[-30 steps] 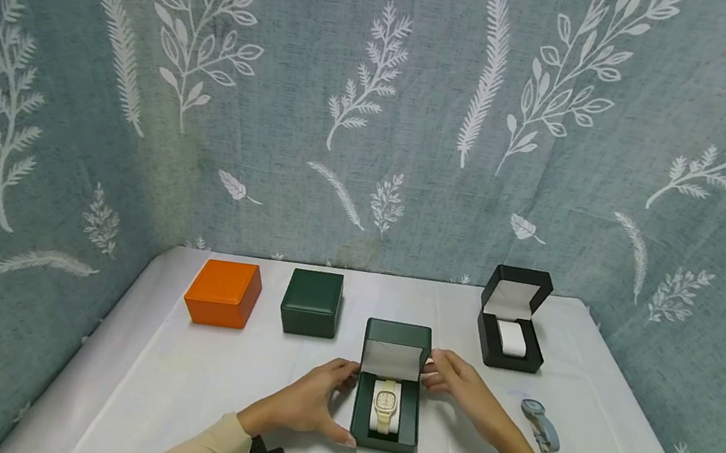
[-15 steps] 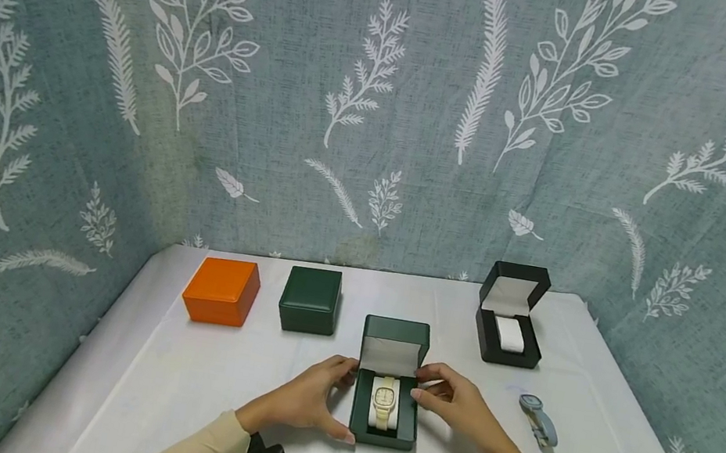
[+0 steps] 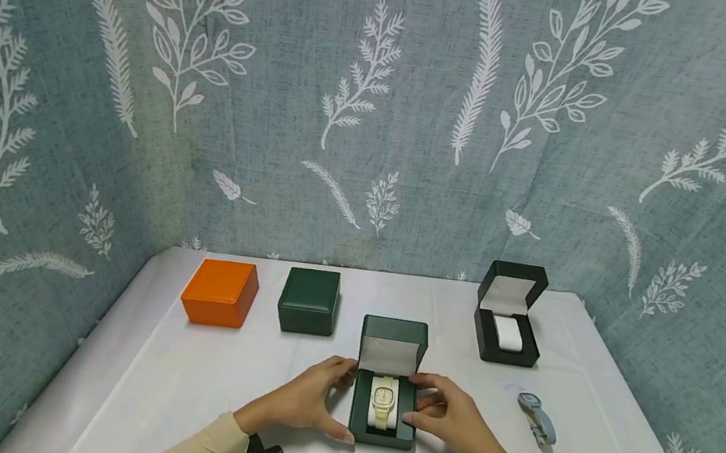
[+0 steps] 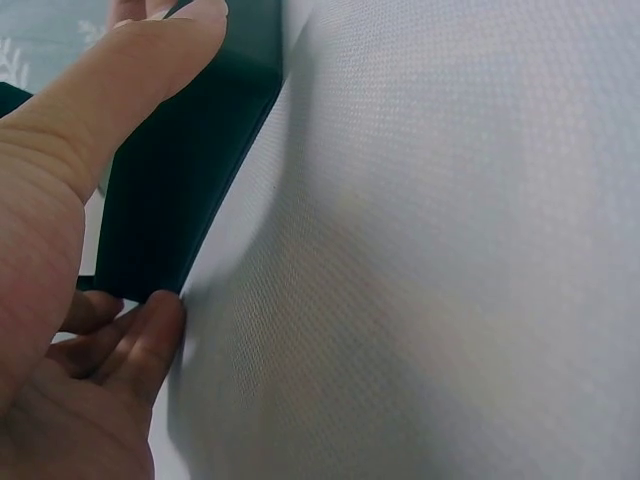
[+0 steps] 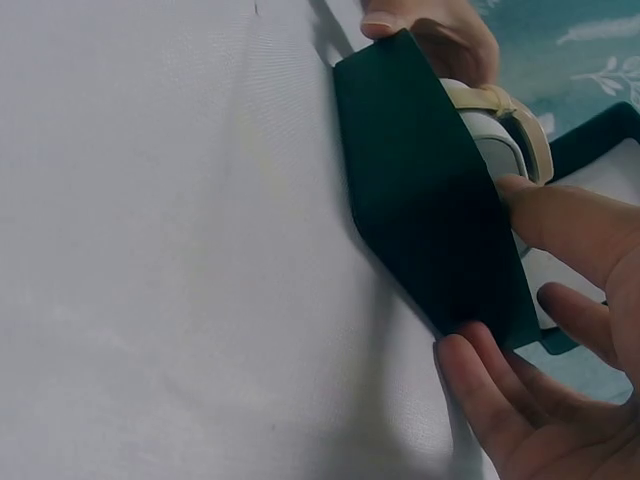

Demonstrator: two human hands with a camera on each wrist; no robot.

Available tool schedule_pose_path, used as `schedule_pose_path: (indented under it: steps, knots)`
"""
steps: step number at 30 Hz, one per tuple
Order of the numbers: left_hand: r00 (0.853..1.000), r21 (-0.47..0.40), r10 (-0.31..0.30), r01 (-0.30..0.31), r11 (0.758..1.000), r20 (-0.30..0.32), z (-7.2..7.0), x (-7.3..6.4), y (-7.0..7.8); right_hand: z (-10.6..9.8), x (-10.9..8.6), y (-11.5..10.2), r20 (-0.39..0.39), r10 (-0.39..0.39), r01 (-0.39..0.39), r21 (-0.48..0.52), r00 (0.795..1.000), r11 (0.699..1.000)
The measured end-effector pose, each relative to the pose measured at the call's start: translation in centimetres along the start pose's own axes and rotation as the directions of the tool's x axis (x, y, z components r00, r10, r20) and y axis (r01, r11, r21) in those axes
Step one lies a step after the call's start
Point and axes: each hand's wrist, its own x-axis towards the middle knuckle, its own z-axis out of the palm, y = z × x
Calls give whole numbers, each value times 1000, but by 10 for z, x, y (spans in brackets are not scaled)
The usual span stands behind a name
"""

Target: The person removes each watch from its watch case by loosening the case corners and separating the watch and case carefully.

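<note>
An open dark green watch box (image 3: 404, 433) stands on the white-covered table, its lid (image 3: 396, 330) raised at the back. Inside, a gold-toned watch (image 3: 383, 398) is wrapped round a white cushion (image 3: 372, 416). My left hand (image 3: 305, 396) spans the box's left side, thumb at the front corner and fingers towards the back. With my right hand (image 3: 455, 419) I grip the right side, thumb on the rim and fingers at the rear corner. The right wrist view shows the box wall (image 5: 420, 170) and the watch strap (image 5: 537, 140) beyond the thumb.
Behind the left hand are a closed orange box (image 3: 220, 293) and a closed green box (image 3: 310, 301). An open black box (image 3: 492, 346) with a white cushion stands back right. A blue-grey watch (image 3: 537, 420) lies right of my right hand. Patterned curtain (image 3: 285, 87) surrounds the table.
My right hand has come from beside the lid towards the front, and its thumb now lies on the box's right rim. The left hand keeps its place.
</note>
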Motion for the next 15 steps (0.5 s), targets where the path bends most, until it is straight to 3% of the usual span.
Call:
schedule_pose_path:
  steps: [5, 15]
  knots:
    - [1000, -3, 0, 0, 1000, 1, 1, -1, -1, 1, -3, 2, 4, 32, -32, -16, 999, 999]
    - [1000, -8, 3, -3, 1000, -5, 0, -2, 1, 1, -4, 3, 30, -5, 5, 0, 1000, 1000]
